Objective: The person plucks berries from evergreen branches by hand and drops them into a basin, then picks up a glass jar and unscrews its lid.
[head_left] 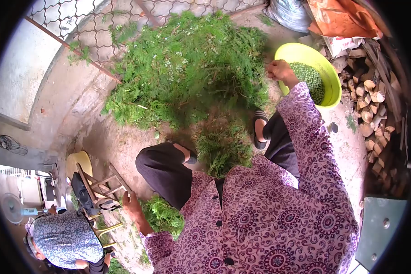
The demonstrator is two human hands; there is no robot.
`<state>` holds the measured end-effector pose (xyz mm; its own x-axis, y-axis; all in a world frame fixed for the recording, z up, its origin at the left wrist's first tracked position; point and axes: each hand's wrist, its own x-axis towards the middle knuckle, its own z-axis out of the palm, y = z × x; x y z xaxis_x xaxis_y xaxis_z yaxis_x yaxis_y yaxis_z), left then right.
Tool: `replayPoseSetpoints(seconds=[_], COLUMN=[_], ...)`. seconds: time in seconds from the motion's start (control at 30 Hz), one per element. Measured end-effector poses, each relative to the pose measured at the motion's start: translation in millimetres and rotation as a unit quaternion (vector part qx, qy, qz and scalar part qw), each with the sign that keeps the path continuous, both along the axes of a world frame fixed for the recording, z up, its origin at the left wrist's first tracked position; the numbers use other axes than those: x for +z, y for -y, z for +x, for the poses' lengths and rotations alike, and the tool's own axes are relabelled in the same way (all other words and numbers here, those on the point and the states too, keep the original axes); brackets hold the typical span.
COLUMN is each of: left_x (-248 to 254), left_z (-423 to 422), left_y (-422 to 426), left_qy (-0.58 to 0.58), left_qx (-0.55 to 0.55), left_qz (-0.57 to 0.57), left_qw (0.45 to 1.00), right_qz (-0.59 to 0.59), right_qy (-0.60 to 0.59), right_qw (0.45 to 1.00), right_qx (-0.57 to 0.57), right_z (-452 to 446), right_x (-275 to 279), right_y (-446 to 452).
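Note:
My right hand (282,72) is at the left rim of a yellow basin (332,95), its fingers drawn together; whatever they may hold is too small to make out. Small round green berries (309,78) lie inside the basin. Low on the left, my left hand (131,206) hangs beside a wooden stool (106,185), fingers apart and nothing seen in them. A big heap of feathery green branches (187,64), dotted with pale berries, spreads in front of my feet. Between my feet lies a smaller clump of the same branches (226,148).
Split firewood (367,98) is stacked at the right, below an orange sack (342,18). A wire mesh panel (89,27) stands behind the heap. At lower left another person in a patterned shirt (68,237) sits near a fan (13,208). More greenery (164,214) lies by my left arm.

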<state>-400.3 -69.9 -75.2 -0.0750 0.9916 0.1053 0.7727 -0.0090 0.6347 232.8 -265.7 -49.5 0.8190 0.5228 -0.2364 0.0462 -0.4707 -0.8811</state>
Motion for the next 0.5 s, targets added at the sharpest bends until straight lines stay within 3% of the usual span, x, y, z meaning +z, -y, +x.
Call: replayPoseSetpoints(seconds=[0.03, 0.07, 0.13, 0.2, 0.23, 0.33, 0.43, 0.5], left_x=[3, 6, -1, -11, -5, -37, -45, -51], left_z=[2, 4, -7, -12, 1, 14, 71, 113], left_y=[-2, -6, -11, -19, -18, -51, -69, -87], left_qy=[-0.005, -0.011, -0.034, -0.043, -0.018, -0.015, 0.065, 0.120], left_qx=[-0.011, -0.022, -0.032, -0.041, -0.040, -0.077, -0.073, -0.113], left_qz=[-0.010, -0.019, -0.008, -0.031, -0.046, -0.051, -0.127, -0.153], left_qw=[1.000, 1.000, 0.999, 0.998, 0.998, 0.996, 0.987, 0.974], right_qz=[0.080, 0.082, 0.183, 0.187, 0.137, 0.069, 0.000, 0.053], right_qy=[-0.052, -0.052, -0.094, -0.094, -0.021, 0.018, -0.025, -0.120], right_qw=[0.995, 0.995, 0.971, 0.970, 0.985, 0.995, 0.999, 0.989], right_qx=[-0.012, -0.016, -0.124, -0.121, -0.105, -0.067, -0.019, -0.067], right_z=[5, 11, 12, 12, 16, 29, 36, 28], right_x=[-3, -6, 1, 4, -5, -40, -82, -106], right_y=[7, 15, 31, 50, 53, 54, 32, 3])
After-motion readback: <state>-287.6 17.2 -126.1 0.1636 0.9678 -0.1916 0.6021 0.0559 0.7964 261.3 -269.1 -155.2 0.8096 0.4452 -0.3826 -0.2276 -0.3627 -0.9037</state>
